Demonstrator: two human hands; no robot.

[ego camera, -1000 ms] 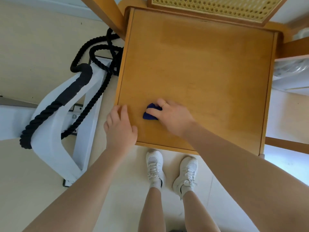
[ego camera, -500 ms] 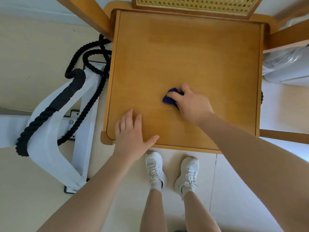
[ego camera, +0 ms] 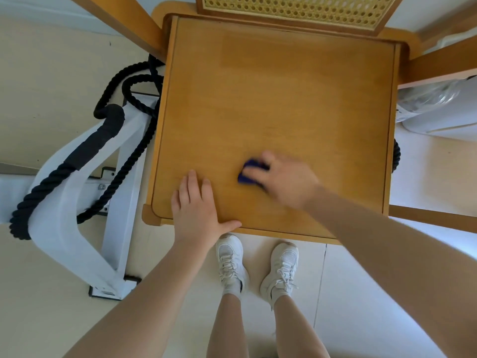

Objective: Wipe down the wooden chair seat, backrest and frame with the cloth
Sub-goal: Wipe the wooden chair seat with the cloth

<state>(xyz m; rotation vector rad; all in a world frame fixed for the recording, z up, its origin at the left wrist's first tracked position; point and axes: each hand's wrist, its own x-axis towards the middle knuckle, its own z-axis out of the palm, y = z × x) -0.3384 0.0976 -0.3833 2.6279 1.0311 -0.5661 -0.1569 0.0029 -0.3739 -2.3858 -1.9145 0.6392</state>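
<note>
Pale tiled floor (ego camera: 51,73) under a square honey-coloured wooden chair seat (ego camera: 284,99). Right hand (ego camera: 285,178), blurred, presses a small dark blue cloth (ego camera: 249,171) onto the seat. Left hand (ego camera: 197,210) lies flat, fingers straight, just beside it at the front edge. Seat-wiping step; woven cane backrest (ego camera: 291,9) beyond the hands and the frame likely come next.

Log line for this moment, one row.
stage: wiping seat | right hand: holds blue cloth | left hand: flat on seat front

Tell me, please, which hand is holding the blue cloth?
The right hand holds the blue cloth; the left hand rests flat on the chair seat.
</note>
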